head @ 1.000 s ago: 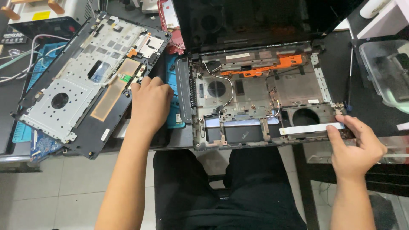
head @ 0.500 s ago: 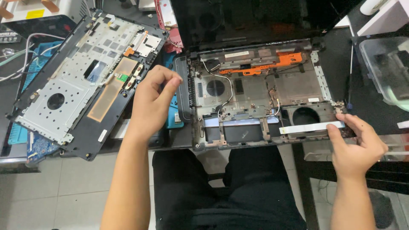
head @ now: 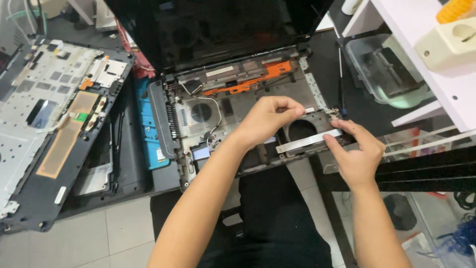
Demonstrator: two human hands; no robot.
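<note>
Fingers of left hand [head: 270, 116], earlier on keyboard panel [head: 54, 124], now pinch above laptop base [head: 238, 106]; right hand [head: 354, 156] still grips silver strip [head: 307, 141].

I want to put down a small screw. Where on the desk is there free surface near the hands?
Bare dark desk shows between the opened laptop base and the clear plastic box, though a screwdriver lies there. The left hand and right hand crowd the base's front corner. The removed cover fills the left side.

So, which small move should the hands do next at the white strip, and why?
Probably lift the white strip gently off the open laptop base: the right hand pinches its right end, and the left hand hovers just above its middle.
</note>
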